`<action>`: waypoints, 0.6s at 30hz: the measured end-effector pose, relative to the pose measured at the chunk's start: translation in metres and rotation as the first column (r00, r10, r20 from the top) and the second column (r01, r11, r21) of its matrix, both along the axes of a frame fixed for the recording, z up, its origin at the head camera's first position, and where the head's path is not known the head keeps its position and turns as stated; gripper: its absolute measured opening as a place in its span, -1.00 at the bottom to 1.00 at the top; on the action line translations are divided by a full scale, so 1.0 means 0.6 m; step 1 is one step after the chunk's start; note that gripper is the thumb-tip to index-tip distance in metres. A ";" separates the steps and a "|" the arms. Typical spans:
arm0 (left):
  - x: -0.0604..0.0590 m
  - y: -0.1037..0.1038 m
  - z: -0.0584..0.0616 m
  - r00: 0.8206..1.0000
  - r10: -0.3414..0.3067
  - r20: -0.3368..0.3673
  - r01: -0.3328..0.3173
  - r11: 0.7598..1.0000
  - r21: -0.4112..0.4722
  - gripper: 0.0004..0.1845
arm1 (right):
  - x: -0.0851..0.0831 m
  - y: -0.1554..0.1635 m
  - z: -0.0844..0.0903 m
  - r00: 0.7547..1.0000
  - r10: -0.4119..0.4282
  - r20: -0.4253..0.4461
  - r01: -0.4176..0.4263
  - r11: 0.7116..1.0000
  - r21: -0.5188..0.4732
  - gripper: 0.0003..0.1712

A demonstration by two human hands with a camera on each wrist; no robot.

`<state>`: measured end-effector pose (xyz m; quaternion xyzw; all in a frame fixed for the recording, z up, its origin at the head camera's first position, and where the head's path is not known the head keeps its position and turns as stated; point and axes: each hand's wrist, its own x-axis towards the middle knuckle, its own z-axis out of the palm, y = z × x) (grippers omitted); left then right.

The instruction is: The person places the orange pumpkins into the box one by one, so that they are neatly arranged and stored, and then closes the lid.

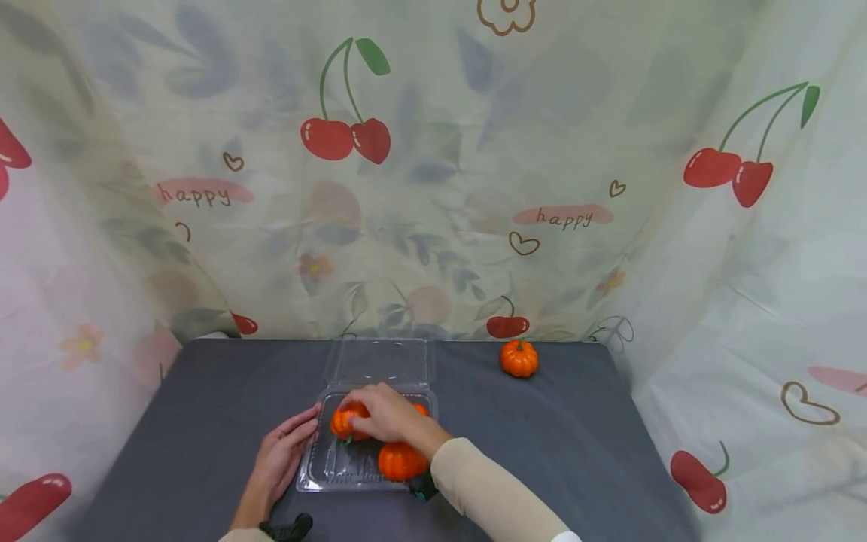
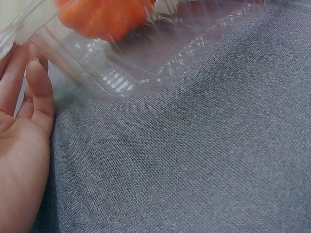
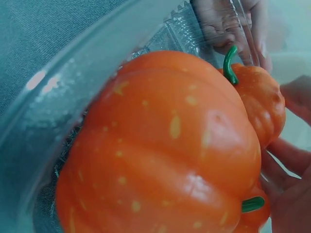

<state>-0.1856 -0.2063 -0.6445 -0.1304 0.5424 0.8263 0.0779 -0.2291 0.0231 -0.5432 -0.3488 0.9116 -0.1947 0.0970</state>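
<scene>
A clear plastic clamshell box (image 1: 310,485) sits with its lid folded back and holds three toy pumpkins. My right hand (image 1: 387,412) reaches into it and grips an orange pumpkin (image 1: 342,423) at the left, thumb and fingers around its sides. In the right wrist view this pumpkin (image 3: 260,104) shows a green stem. A second pumpkin (image 1: 401,462) lies in the front right part, large and yellow-flecked up close. Behind my right hand a third pumpkin (image 1: 421,409) is mostly hidden. My left hand (image 1: 279,455) rests its extended fingers against the box's left wall.
Another small orange pumpkin (image 1: 519,359) stands at the table's back edge, right of the box. The transparent lid (image 1: 381,363) lies toward the back on the grey tablecloth (image 1: 542,452). A printed curtain (image 1: 433,188) encloses the table's back and sides.
</scene>
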 end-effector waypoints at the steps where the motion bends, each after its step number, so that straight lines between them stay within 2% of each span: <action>1: 0.000 0.000 0.000 1.000 -0.001 0.000 0.001 1.000 0.001 -0.53 | 0.000 0.000 0.000 1.000 0.003 0.001 -0.003 1.000 -0.003 -0.66; 11: 0.001 -0.001 0.002 1.000 -0.009 0.005 0.009 1.000 -0.021 -0.48 | -0.004 -0.001 -0.004 0.999 -0.026 -0.041 0.026 1.000 -0.004 -0.58; 18: 0.000 0.001 0.001 1.000 -0.006 0.002 0.006 1.000 -0.015 -0.50 | -0.004 -0.007 -0.001 0.999 -0.025 -0.035 0.025 1.000 0.010 -0.54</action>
